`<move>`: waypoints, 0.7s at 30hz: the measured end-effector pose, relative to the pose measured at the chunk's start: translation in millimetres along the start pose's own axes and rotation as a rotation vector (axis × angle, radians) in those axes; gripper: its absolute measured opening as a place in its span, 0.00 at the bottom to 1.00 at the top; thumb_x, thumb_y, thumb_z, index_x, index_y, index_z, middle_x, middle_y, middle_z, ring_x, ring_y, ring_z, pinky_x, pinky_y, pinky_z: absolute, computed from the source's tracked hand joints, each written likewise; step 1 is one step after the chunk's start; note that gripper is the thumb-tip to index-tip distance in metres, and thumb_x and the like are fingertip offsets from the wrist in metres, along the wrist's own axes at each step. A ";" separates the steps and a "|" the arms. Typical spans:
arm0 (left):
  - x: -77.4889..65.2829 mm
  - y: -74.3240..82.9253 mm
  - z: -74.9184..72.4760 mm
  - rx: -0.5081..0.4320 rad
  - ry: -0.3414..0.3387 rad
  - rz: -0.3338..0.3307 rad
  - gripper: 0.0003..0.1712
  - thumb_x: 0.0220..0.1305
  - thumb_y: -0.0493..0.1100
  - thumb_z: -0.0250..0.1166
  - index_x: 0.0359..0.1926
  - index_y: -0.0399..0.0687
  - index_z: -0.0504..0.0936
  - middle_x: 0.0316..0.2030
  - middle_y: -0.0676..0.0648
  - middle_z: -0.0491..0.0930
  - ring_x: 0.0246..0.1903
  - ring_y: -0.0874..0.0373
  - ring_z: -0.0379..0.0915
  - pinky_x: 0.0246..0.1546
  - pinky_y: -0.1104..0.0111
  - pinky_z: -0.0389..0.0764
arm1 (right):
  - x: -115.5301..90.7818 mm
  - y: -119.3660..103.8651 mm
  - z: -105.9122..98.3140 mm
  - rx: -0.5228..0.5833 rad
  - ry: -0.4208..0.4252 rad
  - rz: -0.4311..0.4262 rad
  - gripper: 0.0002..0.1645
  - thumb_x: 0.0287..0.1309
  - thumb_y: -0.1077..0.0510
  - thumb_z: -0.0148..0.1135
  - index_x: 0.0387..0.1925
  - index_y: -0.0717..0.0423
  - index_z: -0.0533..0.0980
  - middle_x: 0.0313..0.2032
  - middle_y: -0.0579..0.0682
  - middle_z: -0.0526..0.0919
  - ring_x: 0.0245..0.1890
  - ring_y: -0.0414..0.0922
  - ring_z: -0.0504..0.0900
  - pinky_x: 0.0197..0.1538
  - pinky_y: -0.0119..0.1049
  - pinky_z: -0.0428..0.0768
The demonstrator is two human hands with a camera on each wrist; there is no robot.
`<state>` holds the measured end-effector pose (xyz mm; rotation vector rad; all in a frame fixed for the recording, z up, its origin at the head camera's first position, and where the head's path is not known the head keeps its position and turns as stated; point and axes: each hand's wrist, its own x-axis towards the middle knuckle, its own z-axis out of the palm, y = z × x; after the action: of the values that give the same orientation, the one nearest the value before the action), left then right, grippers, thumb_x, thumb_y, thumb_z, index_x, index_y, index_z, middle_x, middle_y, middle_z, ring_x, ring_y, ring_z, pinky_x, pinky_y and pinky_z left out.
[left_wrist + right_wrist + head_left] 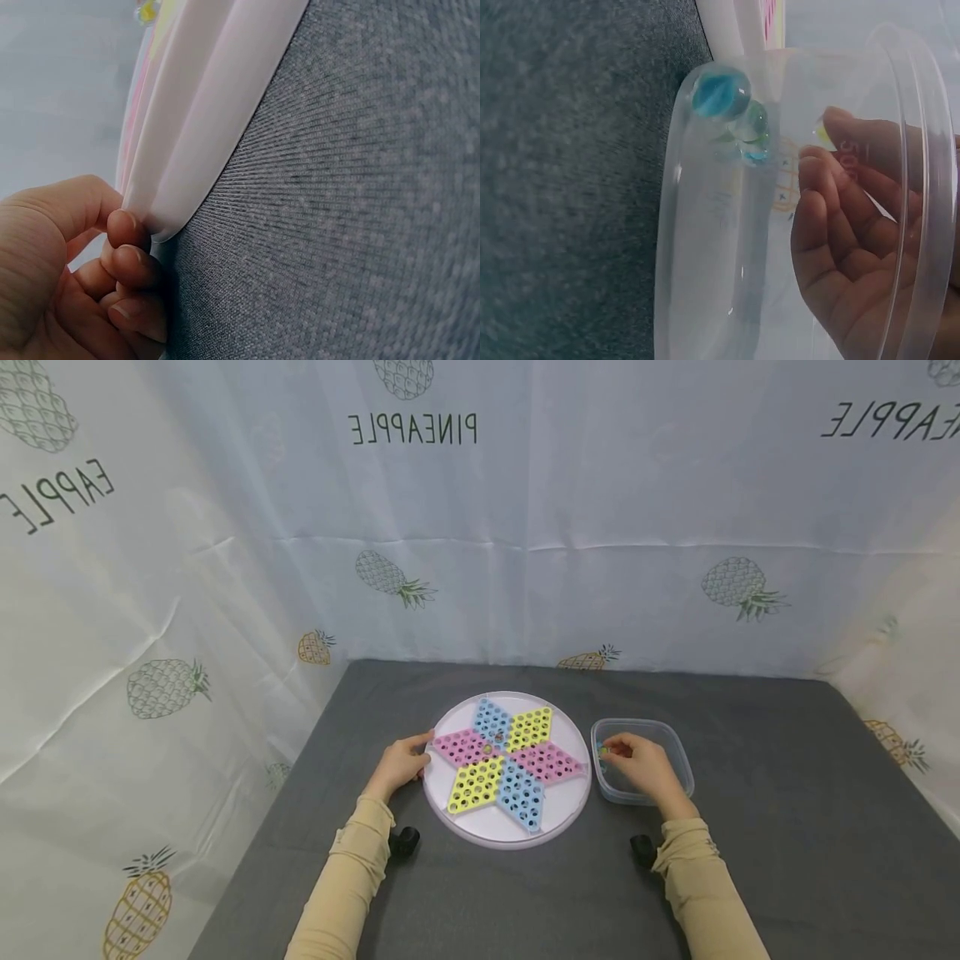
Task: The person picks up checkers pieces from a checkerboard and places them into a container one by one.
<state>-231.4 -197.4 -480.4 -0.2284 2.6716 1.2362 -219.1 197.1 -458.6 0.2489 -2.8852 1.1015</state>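
A round white Chinese checkers board (pixel 557 804) with a star of pink, yellow and blue hole fields lies on the table. My left hand (pixel 400 764) grips its left rim, thumb at the top edge and fingers curled against the side. A clear plastic container (pixel 678 752) stands just right of the board. Inside it, my right hand (pixel 641 764) pinches a small marble with yellow in it (pixel 823 134) between thumb and fingertips. Below the fingers, a blue marble (pixel 721 93) and a green one (pixel 751 120) lie in one corner. Two marbles, one yellowish (pixel 487 748), sit near the board's middle.
Dark grey cloth (pixel 540 893) covers the table. Behind and at the sides hangs a pale curtain (pixel 480 502) with pineapple prints. A black piece (pixel 405 842) shows by the left wrist and another (pixel 642 850) by the right.
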 end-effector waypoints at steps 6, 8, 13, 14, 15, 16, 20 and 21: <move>1.4 0.1 -0.5 0.010 -0.008 -0.012 0.31 0.58 0.40 0.57 0.64 0.57 0.69 0.14 0.51 0.69 0.14 0.60 0.62 0.20 0.70 0.65 | 3.9 2.8 -0.9 -0.034 -0.049 0.031 0.15 0.56 0.56 0.60 0.43 0.61 0.78 0.37 0.57 0.82 0.40 0.52 0.79 0.43 0.48 0.76; 1.1 0.1 -0.3 0.009 -0.010 -0.019 0.31 0.58 0.40 0.57 0.64 0.57 0.69 0.14 0.52 0.69 0.14 0.60 0.62 0.20 0.70 0.65 | 4.3 3.6 -0.6 -0.044 -0.069 0.033 0.16 0.56 0.56 0.60 0.43 0.61 0.78 0.37 0.57 0.82 0.40 0.52 0.79 0.43 0.47 0.76; -0.7 1.2 -0.5 0.000 -0.004 -0.009 0.30 0.58 0.39 0.56 0.64 0.55 0.69 0.14 0.51 0.69 0.14 0.60 0.62 0.20 0.69 0.65 | 4.5 4.3 -0.3 -0.045 -0.114 0.009 0.16 0.56 0.55 0.60 0.43 0.61 0.78 0.37 0.57 0.82 0.40 0.52 0.80 0.42 0.46 0.77; -0.9 1.2 -0.4 0.000 -0.003 -0.008 0.30 0.58 0.39 0.56 0.64 0.55 0.69 0.14 0.51 0.69 0.14 0.60 0.62 0.20 0.69 0.65 | 4.3 4.4 -0.3 -0.044 -0.121 0.005 0.16 0.56 0.55 0.60 0.43 0.61 0.78 0.37 0.57 0.82 0.40 0.52 0.80 0.41 0.46 0.77; -0.8 1.4 -0.4 0.002 -0.004 -0.008 0.30 0.58 0.39 0.56 0.64 0.55 0.69 0.14 0.51 0.69 0.14 0.60 0.62 0.20 0.69 0.65 | 4.4 4.5 -0.4 -0.043 -0.124 0.003 0.16 0.57 0.56 0.60 0.43 0.61 0.78 0.37 0.57 0.82 0.40 0.52 0.80 0.41 0.46 0.77; -0.9 1.5 -0.6 0.004 -0.005 -0.008 0.30 0.58 0.40 0.56 0.64 0.55 0.69 0.14 0.51 0.70 0.14 0.60 0.62 0.20 0.69 0.65 | 4.6 4.5 -0.3 -0.044 -0.125 0.003 0.16 0.57 0.55 0.60 0.43 0.61 0.78 0.37 0.57 0.82 0.40 0.52 0.80 0.41 0.46 0.77; -0.6 1.6 -1.0 0.010 -0.007 -0.012 0.30 0.58 0.40 0.56 0.64 0.57 0.70 0.14 0.51 0.70 0.15 0.60 0.62 0.21 0.70 0.65 | 4.9 5.0 -0.4 -0.038 -0.121 0.005 0.16 0.57 0.55 0.60 0.43 0.61 0.78 0.37 0.57 0.82 0.40 0.53 0.80 0.42 0.47 0.77; -0.6 1.7 -1.1 0.011 -0.007 -0.012 0.30 0.58 0.40 0.56 0.64 0.57 0.70 0.14 0.51 0.70 0.15 0.60 0.62 0.21 0.70 0.65 | 4.9 5.2 -0.5 -0.036 -0.118 0.005 0.16 0.57 0.54 0.59 0.44 0.60 0.78 0.37 0.57 0.82 0.41 0.53 0.80 0.42 0.47 0.77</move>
<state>-231.3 -197.1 -478.3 -0.2373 2.6662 1.2161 -224.8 200.7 -461.2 0.3155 -3.0072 1.0692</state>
